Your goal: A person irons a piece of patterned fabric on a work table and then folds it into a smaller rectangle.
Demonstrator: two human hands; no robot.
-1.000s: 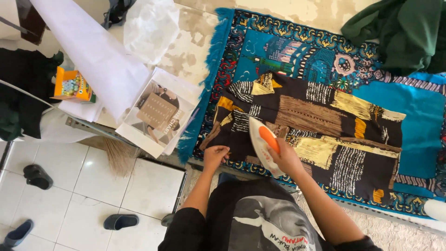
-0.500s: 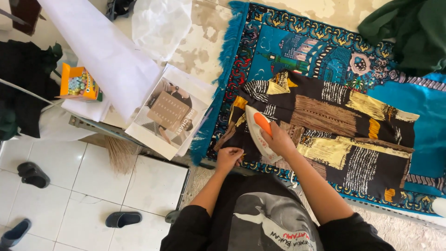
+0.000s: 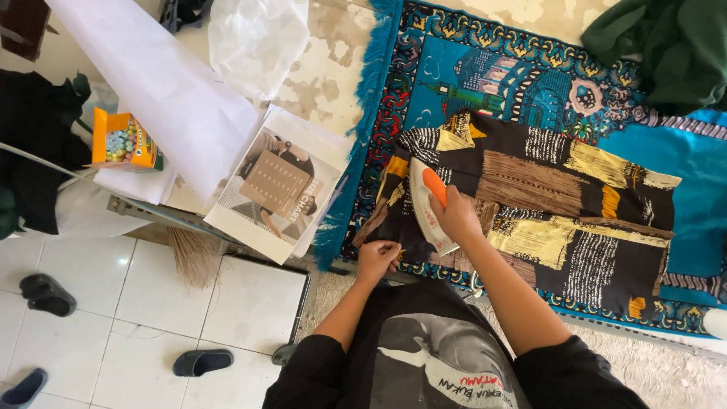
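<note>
Iron [image 3: 426, 203]: white body, orange handle, soleplate down on the cloth's left end, nose pointing far-left | Garment [image 3: 530, 204]: black with yellow, brown and white striped patches, spread flat across your blue patterned mat, running left to right, near-left edge bunched at the mat's border

Both forearms reach forward from black sleeves, bare from the elbow down. The right hand [image 3: 457, 216] lies palm down, its grip closed around an orange handle, wrist straight and arm stretched further out. The left hand [image 3: 378, 260] sits nearer the body, just left of that grip, fingers curled in, pinching an edge.
</note>
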